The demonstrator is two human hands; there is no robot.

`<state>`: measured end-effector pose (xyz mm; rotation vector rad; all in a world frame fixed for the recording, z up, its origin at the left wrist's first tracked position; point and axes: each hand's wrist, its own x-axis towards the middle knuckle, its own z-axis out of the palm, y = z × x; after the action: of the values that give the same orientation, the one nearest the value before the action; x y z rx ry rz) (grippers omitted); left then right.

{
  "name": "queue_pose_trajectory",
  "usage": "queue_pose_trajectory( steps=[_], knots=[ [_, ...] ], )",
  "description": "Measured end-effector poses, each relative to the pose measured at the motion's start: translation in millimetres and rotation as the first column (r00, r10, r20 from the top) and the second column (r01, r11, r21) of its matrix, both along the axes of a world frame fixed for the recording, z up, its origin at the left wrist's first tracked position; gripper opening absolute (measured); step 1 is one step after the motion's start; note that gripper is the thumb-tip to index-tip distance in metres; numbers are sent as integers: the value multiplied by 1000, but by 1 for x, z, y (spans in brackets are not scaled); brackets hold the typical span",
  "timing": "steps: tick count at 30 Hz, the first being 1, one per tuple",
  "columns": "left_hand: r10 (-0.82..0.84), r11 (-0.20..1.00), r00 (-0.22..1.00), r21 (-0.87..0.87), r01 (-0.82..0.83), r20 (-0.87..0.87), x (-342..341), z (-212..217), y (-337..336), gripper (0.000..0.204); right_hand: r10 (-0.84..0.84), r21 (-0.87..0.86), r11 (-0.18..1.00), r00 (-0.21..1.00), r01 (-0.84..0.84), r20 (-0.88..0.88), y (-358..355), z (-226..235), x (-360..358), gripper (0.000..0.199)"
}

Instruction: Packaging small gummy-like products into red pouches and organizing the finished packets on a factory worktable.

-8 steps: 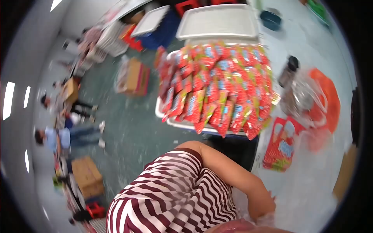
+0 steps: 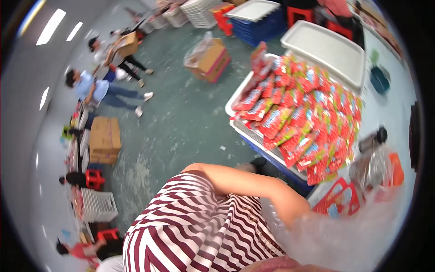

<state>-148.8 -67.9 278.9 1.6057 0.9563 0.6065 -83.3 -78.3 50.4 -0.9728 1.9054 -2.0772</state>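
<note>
My bare left arm [image 2: 244, 183] reaches from a striped short sleeve toward the right and bends at the lower right. Beyond the bend, clear plastic film [image 2: 335, 235] covers my left hand, so its fingers cannot be made out. My right hand does not show. Just past the film lies a flat red printed pouch [image 2: 334, 199] on the pale table. Farther off, a white tray [image 2: 233, 102] is heaped with red and green snack packets [image 2: 301, 118].
An empty white tray [image 2: 326, 50] lies behind the packets. On the table stand a dark-capped bottle [image 2: 374, 139], a clear bag [image 2: 371, 170] and a teal bowl [image 2: 379, 80]. Cardboard boxes [image 2: 210, 61] sit on the green floor. Several people, one in light blue [image 2: 93, 88], are at the left.
My view has swung, so the packets and table appear farther right and lower. The plastic film now covers my left hand, whose fingertips showed at its edge before.
</note>
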Motion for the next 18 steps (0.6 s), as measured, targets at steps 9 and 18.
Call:
queue_pose_trajectory(
  steps=[9, 18],
  knots=[
    [927, 376, 367, -239, -895, 80, -48, -64, -190, 40, 180, 199, 968, 977, -154, -115, -11, 41, -131, 28],
    [476, 357, -425, -611, -707, 770, -110, -45, -288, 53, 283, 359, 905, 953, -228, -110, -86, 88, -238, 27]
  ],
)
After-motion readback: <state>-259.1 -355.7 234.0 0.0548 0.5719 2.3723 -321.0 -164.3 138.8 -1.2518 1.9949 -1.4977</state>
